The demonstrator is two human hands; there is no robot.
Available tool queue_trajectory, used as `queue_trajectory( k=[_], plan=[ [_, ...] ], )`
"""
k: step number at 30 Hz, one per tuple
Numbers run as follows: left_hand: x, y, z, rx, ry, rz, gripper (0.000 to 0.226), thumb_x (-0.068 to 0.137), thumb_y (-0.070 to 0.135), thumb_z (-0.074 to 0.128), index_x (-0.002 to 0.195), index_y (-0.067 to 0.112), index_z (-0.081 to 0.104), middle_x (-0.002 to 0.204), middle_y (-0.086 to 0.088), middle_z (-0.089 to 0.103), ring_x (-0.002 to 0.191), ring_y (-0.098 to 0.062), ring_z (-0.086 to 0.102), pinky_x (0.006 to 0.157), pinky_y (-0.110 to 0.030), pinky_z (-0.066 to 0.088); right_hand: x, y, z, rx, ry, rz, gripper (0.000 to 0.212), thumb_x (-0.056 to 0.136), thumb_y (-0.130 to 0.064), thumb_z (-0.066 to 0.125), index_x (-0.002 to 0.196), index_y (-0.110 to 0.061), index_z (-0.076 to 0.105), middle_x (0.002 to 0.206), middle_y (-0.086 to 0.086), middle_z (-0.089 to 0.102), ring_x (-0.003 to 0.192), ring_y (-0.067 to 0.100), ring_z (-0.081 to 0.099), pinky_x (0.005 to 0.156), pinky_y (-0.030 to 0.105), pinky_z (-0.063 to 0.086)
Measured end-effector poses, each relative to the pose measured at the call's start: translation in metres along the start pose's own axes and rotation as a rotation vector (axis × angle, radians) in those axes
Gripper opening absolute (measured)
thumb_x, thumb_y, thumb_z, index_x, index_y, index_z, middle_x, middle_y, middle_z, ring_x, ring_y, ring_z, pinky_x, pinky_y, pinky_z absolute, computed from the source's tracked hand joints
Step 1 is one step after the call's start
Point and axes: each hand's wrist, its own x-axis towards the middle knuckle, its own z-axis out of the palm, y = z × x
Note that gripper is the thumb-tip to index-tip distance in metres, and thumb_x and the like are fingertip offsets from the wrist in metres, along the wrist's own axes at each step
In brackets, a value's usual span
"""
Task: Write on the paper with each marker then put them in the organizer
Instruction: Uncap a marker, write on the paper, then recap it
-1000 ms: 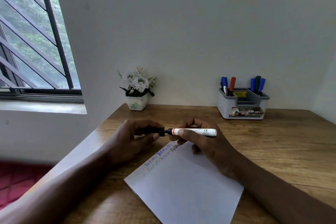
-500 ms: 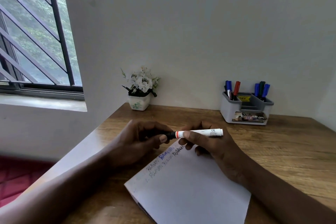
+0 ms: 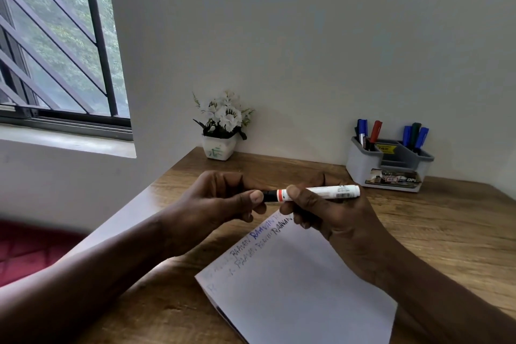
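- As it lies by the worktop's [image 3: 446, 232] near edge, the paper [image 3: 293, 288] shows handwriting at its far end.
- The organizer [image 3: 360, 165] stands by the far edge, markers [image 3: 375, 131] upright inside.
- Left hand [image 3: 217, 204] grips the marker's [image 3: 335, 192] black end, right hand [image 3: 335, 220] its white barrel, level above the paper.

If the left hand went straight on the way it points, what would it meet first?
Probably the right hand, gripping the white marker just past the cap the left hand holds; depth is unclear.
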Motion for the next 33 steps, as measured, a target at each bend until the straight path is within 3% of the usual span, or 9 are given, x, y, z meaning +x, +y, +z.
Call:
queue_trajectory(
  k=[6,12,15,17,21,24,27,29,33],
  plan=[
    [0.003,0.002,0.011,0.025,0.003,-0.033,0.027,0.094,0.015,0.067,0.1,-0.011,0.068,0.084,-0.007,0.072,0.075,-0.017,0.061,0.072,-0.027,0.051,0.001,0.001,0.0,0.063,0.016,0.065,0.011,0.078,-0.023,0.075,0.076,-0.012,0.079,0.076,0.019,0.072,0.065,0.025,0.061,0.059,0.029,0.05],
    [0.011,0.002,0.016,0.516,0.037,0.067,0.022,0.098,0.037,0.061,0.103,0.02,0.074,0.09,0.006,0.073,0.081,-0.006,0.067,0.071,-0.028,0.052,0.0,-0.008,-0.011,0.023,0.045,0.108,0.034,0.088,-0.036,0.061,0.099,-0.007,0.077,0.08,0.02,0.073,0.063,0.026,0.065,0.058,0.032,0.049],
    [0.012,-0.004,0.002,0.938,0.086,0.084,0.051,0.09,0.071,0.046,0.121,0.036,0.067,0.115,0.022,0.069,0.105,0.001,0.064,0.086,-0.034,0.055,0.002,-0.016,-0.026,0.024,0.16,0.012,0.037,0.088,-0.039,0.059,0.103,-0.008,0.075,0.082,0.019,0.073,0.069,0.03,0.063,0.061,0.035,0.047],
    [0.013,-0.008,-0.009,1.049,0.074,0.016,0.072,0.08,0.087,0.033,0.128,0.039,0.061,0.128,0.022,0.061,0.112,-0.001,0.06,0.091,-0.036,0.053,0.005,-0.018,-0.038,-0.02,0.226,-0.034,0.039,0.087,-0.041,0.06,0.107,-0.01,0.074,0.085,0.017,0.074,0.074,0.029,0.062,0.06,0.033,0.046],
    [0.019,-0.015,-0.017,1.12,0.011,-0.099,0.092,0.074,0.095,0.018,0.138,0.039,0.05,0.143,0.015,0.049,0.125,-0.006,0.052,0.103,-0.038,0.047,0.011,-0.015,-0.06,-0.076,0.252,-0.065,0.042,0.088,-0.049,0.067,0.118,-0.021,0.072,0.101,0.01,0.076,0.086,0.021,0.064,0.064,0.031,0.045],
    [0.022,-0.018,-0.014,1.181,-0.093,-0.187,0.102,0.067,0.098,0.009,0.145,0.04,0.04,0.153,0.014,0.04,0.134,-0.007,0.045,0.112,-0.04,0.039,0.014,-0.018,-0.074,-0.096,0.305,-0.045,0.053,0.086,-0.057,0.062,0.126,-0.023,0.07,0.116,0.008,0.075,0.1,0.02,0.067,0.075,0.032,0.051],
    [0.022,-0.021,-0.014,1.196,-0.112,-0.183,0.118,0.056,0.104,0.001,0.146,0.039,0.04,0.154,0.016,0.039,0.136,-0.008,0.044,0.114,-0.037,0.036,0.023,-0.021,-0.092,-0.199,0.507,-0.128,0.026,0.097,-0.03,0.06,0.116,-0.02,0.075,0.117,0.009,0.074,0.101,0.021,0.068,0.076,0.029,0.055],
    [0.022,-0.022,-0.015,1.196,-0.107,-0.169,0.119,0.054,0.105,0.001,0.145,0.04,0.041,0.154,0.017,0.04,0.135,-0.007,0.045,0.113,-0.036,0.037,0.031,-0.026,-0.11,-0.325,0.667,-0.234,0.024,0.1,-0.008,0.058,0.111,-0.019,0.076,0.109,0.003,0.074,0.089,0.006,0.07,0.069,0.019,0.053],
    [0.025,-0.02,-0.015,1.197,-0.121,-0.191,0.118,0.051,0.106,0.002,0.145,0.043,0.039,0.155,0.018,0.036,0.137,-0.007,0.043,0.115,-0.038,0.035,0.053,-0.051,-0.154,-0.553,0.915,-0.363,0.021,0.097,-0.005,0.062,0.104,-0.02,0.075,0.101,0.002,0.076,0.091,0.007,0.073,0.078,0.024,0.059]
  ],
)
